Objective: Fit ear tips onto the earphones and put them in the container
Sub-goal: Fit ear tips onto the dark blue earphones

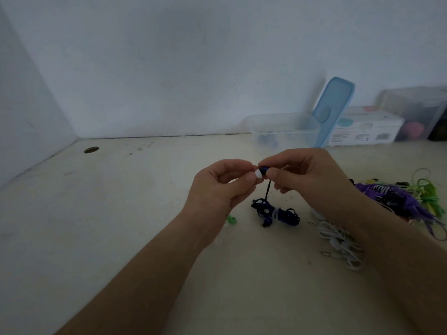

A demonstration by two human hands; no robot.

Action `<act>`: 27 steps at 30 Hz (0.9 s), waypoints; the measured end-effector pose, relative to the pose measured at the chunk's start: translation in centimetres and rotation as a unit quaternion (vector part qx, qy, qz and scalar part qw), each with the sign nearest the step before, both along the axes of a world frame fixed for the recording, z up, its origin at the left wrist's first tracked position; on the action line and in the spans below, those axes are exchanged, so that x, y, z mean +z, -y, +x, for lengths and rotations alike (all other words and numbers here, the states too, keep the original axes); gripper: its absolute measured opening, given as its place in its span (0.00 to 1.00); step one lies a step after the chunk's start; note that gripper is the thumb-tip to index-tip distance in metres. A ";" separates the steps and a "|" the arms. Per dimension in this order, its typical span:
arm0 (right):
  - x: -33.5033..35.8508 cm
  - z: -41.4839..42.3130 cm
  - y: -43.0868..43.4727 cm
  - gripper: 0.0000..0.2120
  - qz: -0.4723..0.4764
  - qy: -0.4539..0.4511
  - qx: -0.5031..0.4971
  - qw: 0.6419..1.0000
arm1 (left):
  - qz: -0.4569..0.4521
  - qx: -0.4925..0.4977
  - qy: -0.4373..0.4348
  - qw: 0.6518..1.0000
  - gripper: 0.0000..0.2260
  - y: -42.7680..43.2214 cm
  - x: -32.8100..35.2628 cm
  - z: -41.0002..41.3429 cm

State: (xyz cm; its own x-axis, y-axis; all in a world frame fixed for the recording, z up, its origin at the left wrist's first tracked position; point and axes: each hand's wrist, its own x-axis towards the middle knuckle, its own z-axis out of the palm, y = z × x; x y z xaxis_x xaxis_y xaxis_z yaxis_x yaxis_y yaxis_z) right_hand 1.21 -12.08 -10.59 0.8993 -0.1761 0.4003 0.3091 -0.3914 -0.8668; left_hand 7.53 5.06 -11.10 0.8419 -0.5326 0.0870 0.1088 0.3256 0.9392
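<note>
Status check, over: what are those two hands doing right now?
Left hand pinches white ear tip. Right hand pinches blue earbud, cable bundle on table. Clear container open behind, nothing in the way.

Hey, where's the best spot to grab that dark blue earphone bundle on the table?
Pinch the dark blue earphone bundle at its banded middle, from above: it lies flat on the table, the wrap holds the coils together, and the end loops are loose.
</note>
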 end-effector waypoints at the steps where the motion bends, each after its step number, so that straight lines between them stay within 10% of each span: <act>1: 0.0 0.0 0.0 0.08 -0.009 0.002 0.002 1.000 | 0.003 -0.002 -0.001 1.000 0.13 0.0 0.0 0.0; 27: -0.6 0.2 -0.8 0.07 -0.057 0.063 -0.047 0.995 | -0.019 -0.009 -0.018 1.000 0.07 -0.2 -0.2 0.4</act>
